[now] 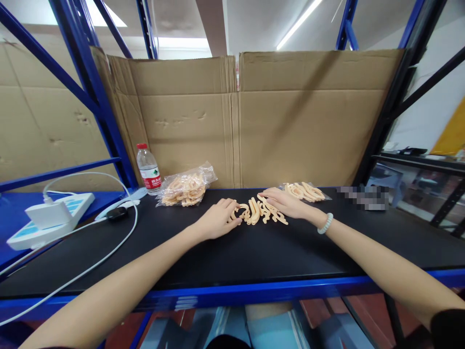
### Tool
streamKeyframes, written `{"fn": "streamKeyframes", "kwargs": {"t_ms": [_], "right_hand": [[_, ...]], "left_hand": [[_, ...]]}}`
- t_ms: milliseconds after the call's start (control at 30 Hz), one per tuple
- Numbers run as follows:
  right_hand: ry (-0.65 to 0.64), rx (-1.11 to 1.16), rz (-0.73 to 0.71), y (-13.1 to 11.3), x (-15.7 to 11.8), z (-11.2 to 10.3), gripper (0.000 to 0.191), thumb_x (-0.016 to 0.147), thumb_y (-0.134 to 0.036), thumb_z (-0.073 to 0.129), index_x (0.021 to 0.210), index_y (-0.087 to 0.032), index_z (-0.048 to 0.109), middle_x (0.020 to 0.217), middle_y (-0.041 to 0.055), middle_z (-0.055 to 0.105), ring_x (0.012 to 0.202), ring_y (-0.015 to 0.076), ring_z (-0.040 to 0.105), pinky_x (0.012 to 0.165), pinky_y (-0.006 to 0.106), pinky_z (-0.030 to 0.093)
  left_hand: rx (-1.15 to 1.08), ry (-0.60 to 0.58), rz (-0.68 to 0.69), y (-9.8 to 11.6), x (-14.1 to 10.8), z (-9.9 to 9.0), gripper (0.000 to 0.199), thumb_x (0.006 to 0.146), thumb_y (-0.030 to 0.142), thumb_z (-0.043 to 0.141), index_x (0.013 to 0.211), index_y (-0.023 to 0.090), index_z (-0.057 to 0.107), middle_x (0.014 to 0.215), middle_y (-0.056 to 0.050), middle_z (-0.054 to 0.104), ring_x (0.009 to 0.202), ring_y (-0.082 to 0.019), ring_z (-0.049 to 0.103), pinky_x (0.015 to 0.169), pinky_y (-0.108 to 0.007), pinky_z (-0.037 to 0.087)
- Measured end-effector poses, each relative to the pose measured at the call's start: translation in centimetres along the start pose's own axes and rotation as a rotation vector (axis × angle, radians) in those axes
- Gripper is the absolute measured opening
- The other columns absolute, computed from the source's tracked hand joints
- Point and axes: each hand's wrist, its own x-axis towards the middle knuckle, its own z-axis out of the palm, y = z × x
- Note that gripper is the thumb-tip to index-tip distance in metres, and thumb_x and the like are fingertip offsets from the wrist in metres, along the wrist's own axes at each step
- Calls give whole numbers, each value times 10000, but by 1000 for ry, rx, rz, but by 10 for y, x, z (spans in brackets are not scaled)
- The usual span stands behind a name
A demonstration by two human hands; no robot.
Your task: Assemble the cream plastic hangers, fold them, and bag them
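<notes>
Several small, pale, curved pieces that look like wood lie in a loose pile on the black tabletop. My left hand rests at the pile's left edge, its fingers bent and apart, touching the pieces there. Over the upper right of the pile stretches my right hand, palm down and fingers extended onto the pieces. Neither hand is lifting anything that I can see; some pieces are hidden under the fingers. A pale beaded bracelet circles the right wrist.
A clear plastic bag of similar pieces lies behind my left hand, another bag behind my right. A water bottle stands at the back left. Cardboard walls the rear. A power strip and white cable are at left.
</notes>
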Motion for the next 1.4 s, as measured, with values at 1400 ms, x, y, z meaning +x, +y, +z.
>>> {"fn": "streamKeyframes", "kwargs": {"t_ms": [1400], "right_hand": [[-80,-2,801,82,71,18,199,671,-301,782,788,-153,721,765,31,699,845,217,647,753,283,488]], "left_hand": [[-190,310,-25,-8,2,3,451,942,379,406,1355,197,402,1357,-123,500,1274,-251,427,1084,-460,311]]}}
